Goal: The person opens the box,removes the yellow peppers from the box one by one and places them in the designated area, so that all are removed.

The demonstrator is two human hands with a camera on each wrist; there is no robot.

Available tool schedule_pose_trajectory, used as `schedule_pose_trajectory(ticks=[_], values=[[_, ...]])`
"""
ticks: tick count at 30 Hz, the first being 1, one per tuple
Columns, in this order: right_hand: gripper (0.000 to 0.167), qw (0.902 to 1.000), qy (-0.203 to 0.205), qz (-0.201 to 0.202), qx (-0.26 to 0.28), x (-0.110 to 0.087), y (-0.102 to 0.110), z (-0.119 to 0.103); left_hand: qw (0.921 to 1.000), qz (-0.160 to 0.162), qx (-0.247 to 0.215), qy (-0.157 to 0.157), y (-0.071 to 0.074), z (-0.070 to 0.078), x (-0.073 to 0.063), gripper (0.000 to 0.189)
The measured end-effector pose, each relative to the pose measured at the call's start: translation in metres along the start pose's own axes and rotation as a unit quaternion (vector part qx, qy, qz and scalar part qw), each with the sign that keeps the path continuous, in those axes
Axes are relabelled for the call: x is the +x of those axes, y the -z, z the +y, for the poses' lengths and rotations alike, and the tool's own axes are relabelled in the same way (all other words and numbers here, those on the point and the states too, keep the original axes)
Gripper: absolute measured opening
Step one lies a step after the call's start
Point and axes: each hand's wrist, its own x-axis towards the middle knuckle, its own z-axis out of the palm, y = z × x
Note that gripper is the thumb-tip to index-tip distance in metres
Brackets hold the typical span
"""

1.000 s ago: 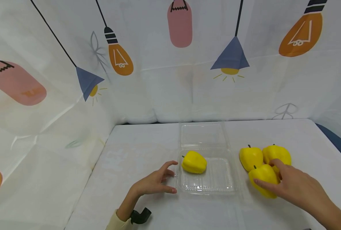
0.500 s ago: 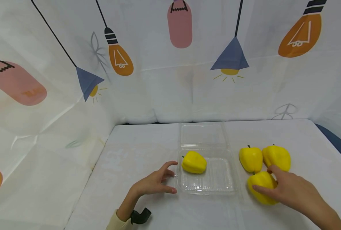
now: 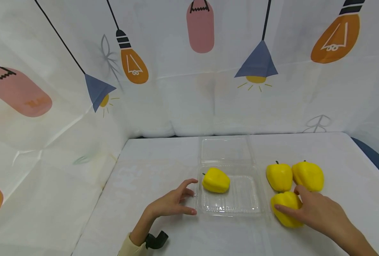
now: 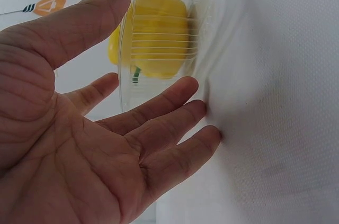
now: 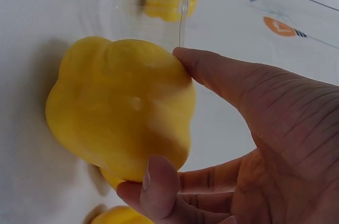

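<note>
My right hand grips a yellow bell pepper between thumb and fingers, right of a clear plastic clamshell container. In the right wrist view, the thumb lies on one side of this bell pepper and the fingertips on the other. Inside the container, toward its left side, another yellow bell pepper lies with its stem pointing left. My left hand is at the container's left wall with fingers spread, holding nothing. The left wrist view shows its fingertips low by the white tabletop.
Two more yellow bell peppers, one on the left and one on the right, stand just behind the gripped one. The container's lid is folded back toward the rear of the white table. A lamp-patterned cloth hangs behind.
My right hand has drawn the gripped bell pepper toward the near side and slightly left, away from the two behind it. The left hand and container have stayed put.
</note>
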Motion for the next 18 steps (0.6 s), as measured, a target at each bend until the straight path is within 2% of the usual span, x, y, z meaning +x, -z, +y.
schedule_pose_trajectory(ticks=[4, 11, 18], values=[[0.09, 0.9999, -0.013, 0.0, 0.005, 0.0015, 0.0004, -0.0019, 1.0, 0.0, -0.001, 0.004, -0.0001, -0.0006, 0.0007, 0.088], [0.104, 0.9992, -0.038, -0.006, 0.008, 0.0043, 0.0027, -0.0044, 1.0, -0.001, -0.001, 0.002, -0.0003, -0.0009, 0.0012, 0.088], [0.095, 0.9995, -0.024, 0.02, -0.004, 0.0032, 0.0004, -0.0018, 1.0, 0.001, 0.002, 0.002, -0.0002, -0.0002, 0.0013, 0.088]])
